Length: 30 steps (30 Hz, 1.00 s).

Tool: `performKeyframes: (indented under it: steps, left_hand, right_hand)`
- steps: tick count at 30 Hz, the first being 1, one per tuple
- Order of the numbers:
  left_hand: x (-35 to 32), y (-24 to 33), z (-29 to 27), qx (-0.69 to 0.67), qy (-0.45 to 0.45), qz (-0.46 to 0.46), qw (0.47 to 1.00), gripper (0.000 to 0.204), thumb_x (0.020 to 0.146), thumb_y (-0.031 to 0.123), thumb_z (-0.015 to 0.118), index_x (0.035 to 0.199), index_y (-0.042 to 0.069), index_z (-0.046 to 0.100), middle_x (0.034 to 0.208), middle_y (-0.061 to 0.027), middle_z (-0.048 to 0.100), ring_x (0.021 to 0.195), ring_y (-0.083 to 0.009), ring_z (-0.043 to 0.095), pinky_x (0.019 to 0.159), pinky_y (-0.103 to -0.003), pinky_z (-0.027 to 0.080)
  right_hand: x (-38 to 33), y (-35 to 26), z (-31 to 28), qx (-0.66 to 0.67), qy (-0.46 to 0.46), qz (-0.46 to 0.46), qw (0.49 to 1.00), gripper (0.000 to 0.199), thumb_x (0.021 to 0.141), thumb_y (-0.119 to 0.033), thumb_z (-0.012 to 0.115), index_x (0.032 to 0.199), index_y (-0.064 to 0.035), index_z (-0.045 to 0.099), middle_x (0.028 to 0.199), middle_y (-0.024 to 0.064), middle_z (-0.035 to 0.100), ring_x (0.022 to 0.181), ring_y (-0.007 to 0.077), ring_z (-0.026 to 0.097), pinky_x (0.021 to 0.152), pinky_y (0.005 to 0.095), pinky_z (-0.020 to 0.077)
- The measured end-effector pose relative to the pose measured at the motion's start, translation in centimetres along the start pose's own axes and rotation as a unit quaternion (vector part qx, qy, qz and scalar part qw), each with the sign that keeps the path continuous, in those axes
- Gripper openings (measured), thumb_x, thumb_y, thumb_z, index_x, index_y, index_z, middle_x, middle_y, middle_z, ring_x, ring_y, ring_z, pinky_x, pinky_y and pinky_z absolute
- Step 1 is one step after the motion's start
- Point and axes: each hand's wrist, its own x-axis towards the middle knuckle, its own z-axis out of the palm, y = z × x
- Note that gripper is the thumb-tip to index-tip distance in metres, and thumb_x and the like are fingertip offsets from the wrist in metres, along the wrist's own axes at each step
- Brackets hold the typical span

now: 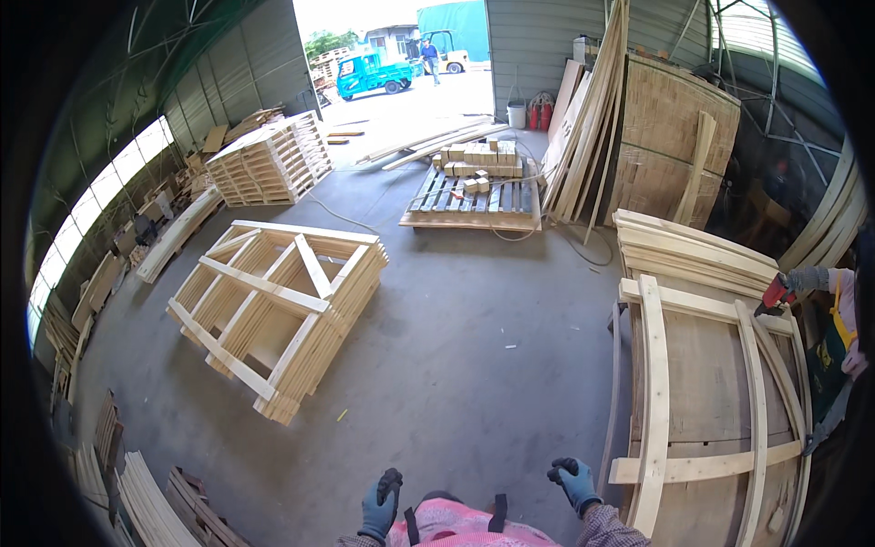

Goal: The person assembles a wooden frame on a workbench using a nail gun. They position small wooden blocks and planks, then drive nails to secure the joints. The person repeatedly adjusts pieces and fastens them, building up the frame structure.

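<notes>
My left hand (380,504), in a blue-grey glove with dark fingertips, hangs over the concrete floor with its fingers curled in and nothing showing in them. My right hand (575,485), gloved the same way, is also closed and holds nothing that I can see. It is nearest to the workbench on the right, apart from it. On that bench lies a wooden frame (653,383) of pale boards with crosspieces and a diagonal brace. At its far right, a co-worker's gloved hand (808,279) holds a red power drill (775,294) against the frame.
A stack of wooden frames (273,292) stands on the floor ahead to the left. Farther off are a pallet (469,196) with wood blocks, a pallet stack (273,159) and leaning long boards (588,118). Planks (150,506) lie near left. A blue three-wheeled truck (372,76) is outside.
</notes>
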Motion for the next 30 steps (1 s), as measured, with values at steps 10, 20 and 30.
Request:
performKeyframes:
  steps: [10, 20, 30]
  left_hand:
    - [13.3, -8.1, 5.4, -0.121, 0.013, -0.293, 0.948, 0.033, 0.087, 0.023, 0.061, 0.114, 0.004, 0.057, 0.100, -0.0088, 0.065, 0.088, -0.0208, 0.063, 0.068, -0.031, 0.051]
    - [49.6, 0.3, 18.2, -0.179, -0.012, -0.265, 0.947, 0.038, 0.087, 0.033, 0.061, 0.114, 0.006, 0.055, 0.102, -0.0100, 0.064, 0.088, -0.0203, 0.063, 0.071, -0.030, 0.049]
    - [66.6, 7.1, 41.3, -0.168, -0.269, -0.194, 0.928, 0.040, 0.092, 0.027, 0.054, 0.126, 0.007, 0.048, 0.120, -0.0080, 0.056, 0.105, -0.0211, 0.056, 0.087, -0.033, 0.044]
  right_hand:
    - [14.6, -3.4, 3.6, -0.058, -0.031, -0.007, 0.998, 0.020, 0.081, -0.001, 0.057, 0.100, 0.0035, 0.058, 0.088, 0.0100, 0.066, 0.077, 0.0167, 0.064, 0.070, 0.0268, 0.0516]
    - [30.6, -12.4, 1.4, -0.033, 0.145, -0.006, 0.989, 0.021, 0.076, 0.001, 0.059, 0.096, 0.0029, 0.059, 0.074, 0.0096, 0.064, 0.064, 0.0158, 0.062, 0.059, 0.0258, 0.0495]
    - [48.3, -14.6, -4.7, 0.063, 0.230, -0.002, 0.971, 0.022, 0.074, 0.001, 0.061, 0.096, 0.0008, 0.058, 0.071, 0.0088, 0.063, 0.058, 0.0145, 0.059, 0.054, 0.0252, 0.0476]
